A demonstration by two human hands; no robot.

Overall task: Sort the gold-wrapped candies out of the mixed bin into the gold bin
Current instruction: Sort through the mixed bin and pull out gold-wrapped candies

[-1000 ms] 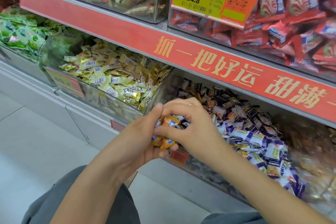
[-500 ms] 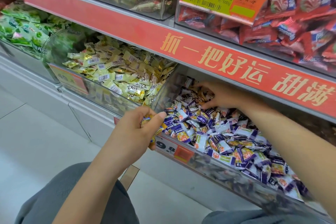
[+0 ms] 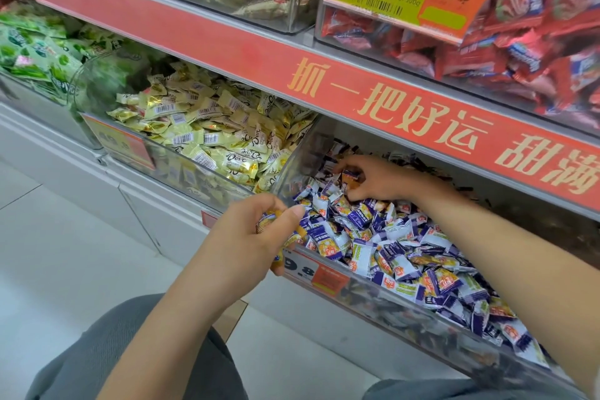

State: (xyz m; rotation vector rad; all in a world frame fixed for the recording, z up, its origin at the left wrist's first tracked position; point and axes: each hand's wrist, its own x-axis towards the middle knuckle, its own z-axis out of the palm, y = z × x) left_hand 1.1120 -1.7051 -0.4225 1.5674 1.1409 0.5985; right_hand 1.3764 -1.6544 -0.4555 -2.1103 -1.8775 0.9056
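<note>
Left hand (image 3: 259,234) clutching candies (image 3: 271,221), right hand (image 3: 370,177) pinching

glossy foil candies (image 3: 207,140), clear plastic bin (image 3: 422,328)

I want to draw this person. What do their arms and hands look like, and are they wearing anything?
Both arms are bare to the frame edge: no sleeves, gloves, watch or rings visible. The left hand and right hand have short, plain nails. Grey trousers cover the knees below.
</note>
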